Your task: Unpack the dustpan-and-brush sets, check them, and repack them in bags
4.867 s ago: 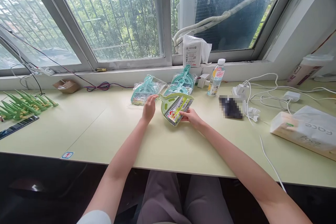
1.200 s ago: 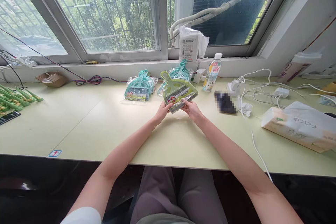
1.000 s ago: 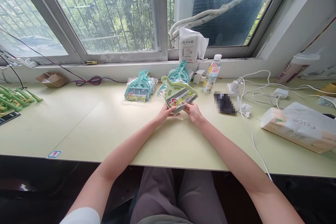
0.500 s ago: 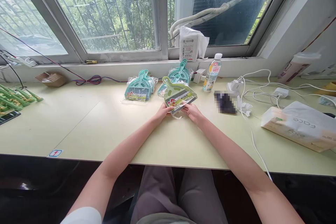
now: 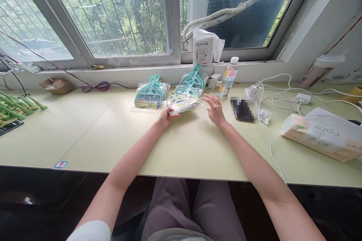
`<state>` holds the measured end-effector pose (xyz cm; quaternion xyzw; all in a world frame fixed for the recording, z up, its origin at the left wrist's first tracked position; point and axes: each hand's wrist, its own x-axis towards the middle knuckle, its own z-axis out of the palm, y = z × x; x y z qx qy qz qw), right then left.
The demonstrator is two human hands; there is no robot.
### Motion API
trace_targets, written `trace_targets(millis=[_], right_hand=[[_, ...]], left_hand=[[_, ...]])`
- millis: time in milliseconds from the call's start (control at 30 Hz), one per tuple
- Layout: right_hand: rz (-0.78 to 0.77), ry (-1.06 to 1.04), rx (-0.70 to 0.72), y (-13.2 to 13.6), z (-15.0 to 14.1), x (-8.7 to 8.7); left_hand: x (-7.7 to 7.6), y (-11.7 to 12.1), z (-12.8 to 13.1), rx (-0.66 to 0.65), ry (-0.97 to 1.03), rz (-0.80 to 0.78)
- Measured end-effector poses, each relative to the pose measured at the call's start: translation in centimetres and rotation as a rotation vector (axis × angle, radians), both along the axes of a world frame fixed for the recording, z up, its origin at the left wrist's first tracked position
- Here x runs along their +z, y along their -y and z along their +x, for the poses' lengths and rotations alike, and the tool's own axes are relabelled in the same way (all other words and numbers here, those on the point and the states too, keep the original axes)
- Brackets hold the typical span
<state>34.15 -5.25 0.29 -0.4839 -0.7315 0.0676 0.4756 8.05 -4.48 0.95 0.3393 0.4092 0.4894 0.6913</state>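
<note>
My left hand point(image 5: 167, 116) grips the lower left edge of a green dustpan and brush set point(image 5: 183, 105) in a clear plastic wrapper. The set is tilted nearly flat, and glare on the wrapper hides much of its label. Off its right end, my right hand point(image 5: 215, 109) is raised with fingers apart, holding nothing. Behind the green set lie wrapped teal dustpan sets point(image 5: 195, 79), overlapping one another. More teal dustpan sets point(image 5: 149, 92) are stacked to the left, their printed labels facing me.
Right of my hand are a drink bottle point(image 5: 228, 77), a blurred phone point(image 5: 242, 110), crumpled tissue point(image 5: 264, 115), white cables point(image 5: 271, 150) and a tissue pack point(image 5: 322, 133). On the left are a small cardboard box point(image 5: 58, 86), coiled wires point(image 5: 97, 86) and green stalk-like items point(image 5: 17, 107).
My right hand has let go of the green dustpan set and moved right and up. The set has tipped flatter and shifted slightly left in my left hand.
</note>
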Motion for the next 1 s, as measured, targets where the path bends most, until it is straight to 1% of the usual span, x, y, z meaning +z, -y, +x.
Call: trace_targets(millis=[33, 100, 167, 233, 400, 467, 567, 700, 767, 867, 1000], right_hand=[[-0.006, 0.057, 0.020, 0.0, -0.1, -0.2], [-0.014, 0.080, 0.041, -0.1, -0.4, -0.6], [-0.004, 0.038, 0.044, -0.2, -0.8, -0.8], [0.023, -0.023, 0.019, -0.2, -1.0, -0.8], [0.098, -0.123, -0.057, 0.1, -0.9, -0.1], [0.102, -0.152, -0.066, 0.1, -0.8, 0.1], [0.085, -0.208, -0.016, 0.0, -0.5, 0.1], [-0.017, -0.303, 0.075, -0.5, 0.2, -0.7], [-0.076, -0.332, 0.102, -0.7, 0.4, -1.2], [-0.103, -0.340, 0.100, -0.9, 0.5, -1.5], [-0.046, -0.297, 0.055, -1.0, 0.3, -1.4]], left_hand=[[0.0, 0.0, 0.0, 0.016, 0.007, -0.014], [0.0, 0.1, 0.0, 0.034, 0.025, -0.047], [0.1, 0.4, 0.2, -0.012, 0.018, -0.052], [0.2, 0.6, 0.3, -0.064, 0.030, -0.026], [0.4, 1.3, 0.4, -0.268, 0.087, 0.067], [0.4, 1.5, 0.6, -0.299, 0.080, 0.082], [0.3, 1.5, 0.7, -0.326, 0.049, 0.112], [-0.1, 1.4, 0.5, -0.496, -0.035, 0.129], [-0.3, 1.4, 0.3, -0.551, -0.078, 0.133], [-0.3, 1.4, 0.2, -0.573, -0.146, 0.149], [0.2, 1.5, 0.2, -0.537, -0.206, 0.158]])
